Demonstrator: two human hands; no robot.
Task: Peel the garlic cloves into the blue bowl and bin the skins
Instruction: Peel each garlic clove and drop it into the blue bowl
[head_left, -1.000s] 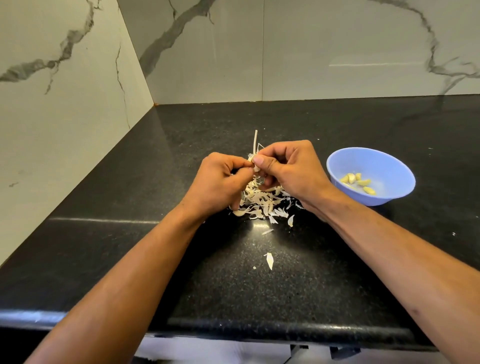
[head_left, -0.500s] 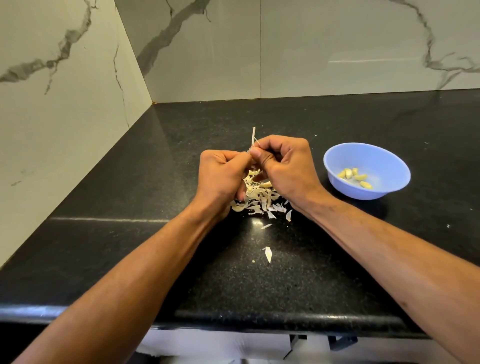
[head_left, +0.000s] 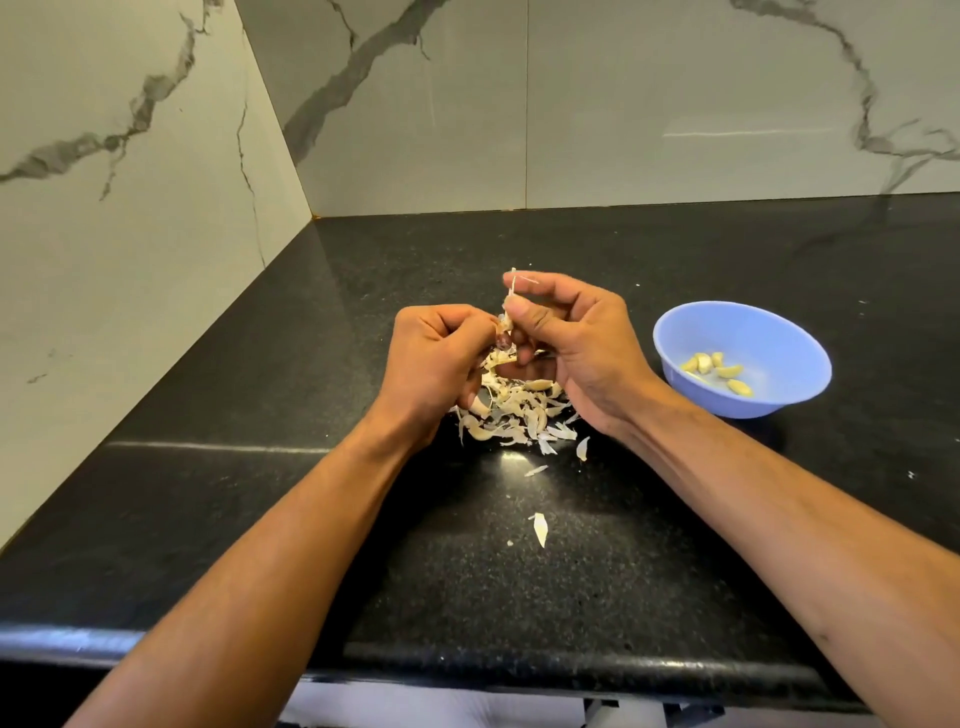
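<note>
We hold the work directly above the heap of skins (head_left: 511, 410) on the black counter (head_left: 675, 545), presumably so that whatever we tear off drops onto the pile and not across the worktop. Left hand (head_left: 436, 358): fingers curled in, gripping the garlic clove (head_left: 505, 325) between the two hands (most of it hidden). Right hand (head_left: 576, 338): thumb and forefinger pinch a strip of skin (head_left: 513, 288) that stands up from the clove. A few loose flakes lie nearer us, apart from the heap. Blue bowl (head_left: 789, 332) just right of the right hand, within easy reach: about five peeled cloves (head_left: 714, 371) inside. No bin in view.
</note>
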